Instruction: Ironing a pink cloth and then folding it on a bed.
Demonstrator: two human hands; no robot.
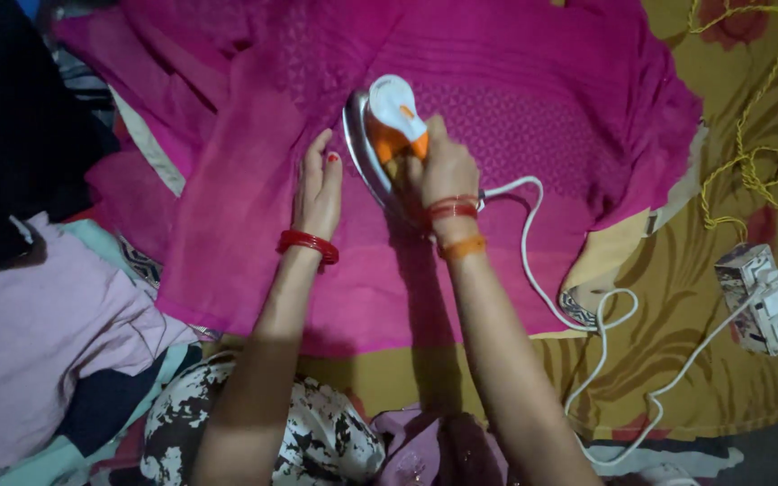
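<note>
My right hand (445, 166) grips the orange handle of the iron (387, 135), whose tip points at the far edge; my left hand (319, 191) lies open, flat on thin, patterned pink cloth (533, 99).

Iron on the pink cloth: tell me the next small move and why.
Probably slide the iron a little further up the pink cloth. The right hand grips its orange handle, the left hand lies flat beside it holding the cloth, and creased fabric shows just ahead of the tip.
</note>
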